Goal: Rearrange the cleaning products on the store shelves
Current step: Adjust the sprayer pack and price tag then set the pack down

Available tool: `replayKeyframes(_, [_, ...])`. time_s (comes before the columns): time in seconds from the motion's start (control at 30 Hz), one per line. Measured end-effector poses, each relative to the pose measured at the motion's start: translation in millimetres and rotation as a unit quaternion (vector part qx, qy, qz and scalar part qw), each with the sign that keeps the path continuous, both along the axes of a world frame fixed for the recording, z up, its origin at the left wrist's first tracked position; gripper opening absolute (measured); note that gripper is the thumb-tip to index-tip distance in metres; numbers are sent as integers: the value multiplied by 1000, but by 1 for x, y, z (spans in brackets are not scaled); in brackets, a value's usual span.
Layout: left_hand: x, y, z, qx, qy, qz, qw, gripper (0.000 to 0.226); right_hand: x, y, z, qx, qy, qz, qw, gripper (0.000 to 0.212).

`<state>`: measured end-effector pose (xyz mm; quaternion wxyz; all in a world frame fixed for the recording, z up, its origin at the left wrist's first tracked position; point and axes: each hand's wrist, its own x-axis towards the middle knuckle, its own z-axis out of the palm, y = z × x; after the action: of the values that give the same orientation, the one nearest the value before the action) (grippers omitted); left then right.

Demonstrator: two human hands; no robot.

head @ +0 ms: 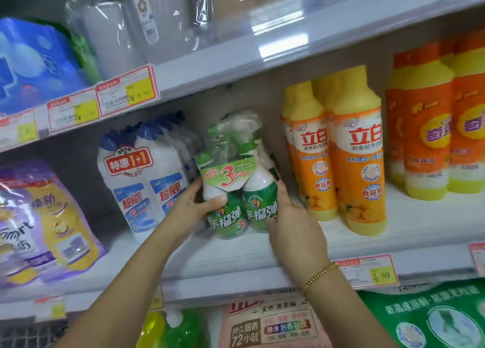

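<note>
Twin-pack of green cleaner (236, 190) sits on the middle shelf (231, 258). I see my left hand (195, 206) gripping it at nine o'clock and my right hand (291, 221) at three, with orange bottles (362, 164) further toward three.

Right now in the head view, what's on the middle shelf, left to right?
purple and yellow pouches → white blue-capped bottles → green spray-bottle pack → yellow dish-soap bottles → orange bottles
</note>
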<state>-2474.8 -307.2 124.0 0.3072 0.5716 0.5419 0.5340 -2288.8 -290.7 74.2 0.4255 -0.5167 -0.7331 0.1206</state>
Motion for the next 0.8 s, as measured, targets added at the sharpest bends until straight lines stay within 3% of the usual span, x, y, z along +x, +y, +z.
replayKeyframes(0.27, [-1,7,-11,7,-56,-60,997,58,4,-9,-5,50,6,-10,999,66])
replayKeyframes(0.43, [-5,7,-14,6,7,-32,999,53,0,-10,-8,70,11,-25,997,64])
replayKeyframes(0.57, [-4,-8,-12,97,73,114,986,40,0,-11,-11,109,35,-20,993,52])
replayKeyframes(0.67, [-21,-32,-1,236,113,324,909,33,1,-13,-15,166,24,-13,986,26])
replayKeyframes(0.73, [-49,-36,7,221,110,391,887,47,0,-14,-17,188,-19,-11,982,17])
replayKeyframes(0.8, [-83,-30,16,164,59,367,914,64,0,-15,-17,187,-35,-10,982,15])
